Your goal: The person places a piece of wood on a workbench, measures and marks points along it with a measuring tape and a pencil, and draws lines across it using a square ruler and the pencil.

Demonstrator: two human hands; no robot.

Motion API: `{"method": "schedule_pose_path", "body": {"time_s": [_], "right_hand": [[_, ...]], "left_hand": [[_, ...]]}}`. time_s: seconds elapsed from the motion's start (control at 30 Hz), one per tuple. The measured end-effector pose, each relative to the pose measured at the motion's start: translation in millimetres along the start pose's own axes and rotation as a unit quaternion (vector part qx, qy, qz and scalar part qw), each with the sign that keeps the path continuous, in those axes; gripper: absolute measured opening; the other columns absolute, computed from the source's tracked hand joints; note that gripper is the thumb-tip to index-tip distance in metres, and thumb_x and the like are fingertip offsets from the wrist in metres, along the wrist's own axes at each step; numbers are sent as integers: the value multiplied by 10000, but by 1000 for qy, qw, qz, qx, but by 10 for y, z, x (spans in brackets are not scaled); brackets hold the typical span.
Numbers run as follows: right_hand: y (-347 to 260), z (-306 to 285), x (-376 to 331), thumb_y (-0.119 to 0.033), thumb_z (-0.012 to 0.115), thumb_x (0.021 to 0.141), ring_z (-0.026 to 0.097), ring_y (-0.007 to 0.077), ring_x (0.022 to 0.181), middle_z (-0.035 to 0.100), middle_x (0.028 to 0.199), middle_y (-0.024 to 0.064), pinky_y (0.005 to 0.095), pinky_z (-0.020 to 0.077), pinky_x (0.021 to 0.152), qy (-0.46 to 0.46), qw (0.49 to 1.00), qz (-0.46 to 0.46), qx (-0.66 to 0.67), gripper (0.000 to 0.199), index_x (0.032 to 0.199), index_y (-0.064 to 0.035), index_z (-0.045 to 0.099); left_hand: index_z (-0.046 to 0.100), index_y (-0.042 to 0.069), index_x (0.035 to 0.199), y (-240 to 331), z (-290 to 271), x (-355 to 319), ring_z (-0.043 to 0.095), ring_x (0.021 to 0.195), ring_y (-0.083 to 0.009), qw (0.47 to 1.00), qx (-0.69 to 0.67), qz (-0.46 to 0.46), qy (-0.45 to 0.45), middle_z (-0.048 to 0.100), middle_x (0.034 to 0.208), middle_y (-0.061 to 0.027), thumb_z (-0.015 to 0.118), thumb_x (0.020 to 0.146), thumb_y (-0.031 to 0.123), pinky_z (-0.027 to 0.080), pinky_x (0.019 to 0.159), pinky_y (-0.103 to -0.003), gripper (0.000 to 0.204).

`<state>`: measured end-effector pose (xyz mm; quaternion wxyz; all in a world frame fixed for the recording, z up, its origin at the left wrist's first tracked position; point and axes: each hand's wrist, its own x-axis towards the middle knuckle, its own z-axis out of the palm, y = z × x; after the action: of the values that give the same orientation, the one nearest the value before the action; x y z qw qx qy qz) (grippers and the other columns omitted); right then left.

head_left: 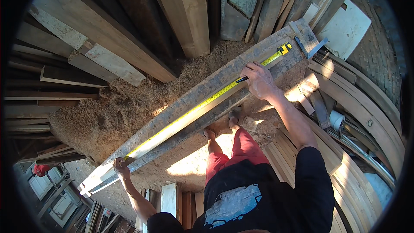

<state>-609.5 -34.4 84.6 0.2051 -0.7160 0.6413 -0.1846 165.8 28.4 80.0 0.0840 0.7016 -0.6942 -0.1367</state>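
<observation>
A pale wooden strip (172,130) lies lengthwise on a long, worn plank bench (202,92), slanting from lower left to upper right. The yellow blade of a tape measure (207,101) is drawn out along it, and its yellow-and-black case (283,48) rests towards the bench's upper right end. At the lower left, my left hand (122,168) is closed on the blade's end against the strip. My right hand (260,80) grips a dark marking pencil (242,79), its tip at the blade; the hand rests over the tape and partly hides it.
A bluish metal square (317,48) sits at the bench's far right end. Boards (185,17) lean beyond a sawdust heap (86,121). Curved stacked planks (358,99) and a white cup-like container (336,120) lie right. My feet (233,121) stand on sawdust close to the bench.
</observation>
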Motion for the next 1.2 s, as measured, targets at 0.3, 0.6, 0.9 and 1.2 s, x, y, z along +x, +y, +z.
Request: {"method": "schedule_pose_path", "body": {"time_s": [0.3, 0.6, 0.9, 1.2], "right_hand": [[10, -7, 14, 20, 683, 745, 622, 347, 960, 605, 926, 88, 458, 520, 860, 6, 1000, -13, -16, 188, 902, -78, 651], [28, 12, 15, 31, 647, 771, 610, 391, 992, 603, 945, 134, 479, 503, 910, -15, 1000, -12, 3, 173, 925, -49, 637], [-28, -7, 7, 45, 673, 753, 617, 372, 1028, 610, 1013, 119, 471, 524, 883, -30, 999, 16, -19, 246, 970, -71, 656], [-39, 44, -53, 9, 682, 795, 606, 394, 1112, 626, 1142, 141, 497, 508, 940, -20, 998, 55, -25, 312, 1094, -79, 671]], "left_hand": [[581, 70, 898, 13, -6, 0, 598, 892, -348, 1000, 12, -15, 1, 634, 894, -121, 554, 865, 69, 471, 836, -464, 42], [601, 75, 924, 69, -6, -5, 594, 913, -354, 999, 24, -20, 9, 629, 909, -123, 573, 870, 70, 473, 843, -470, 62], [608, 83, 940, 11, -5, 9, 589, 931, -364, 1000, 14, -24, -4, 636, 917, -121, 593, 896, 100, 460, 860, -485, 50], [625, 143, 948, -131, -22, -34, 584, 1002, -332, 987, 162, -13, -11, 660, 961, -68, 614, 910, 155, 390, 974, -508, 42]]}}
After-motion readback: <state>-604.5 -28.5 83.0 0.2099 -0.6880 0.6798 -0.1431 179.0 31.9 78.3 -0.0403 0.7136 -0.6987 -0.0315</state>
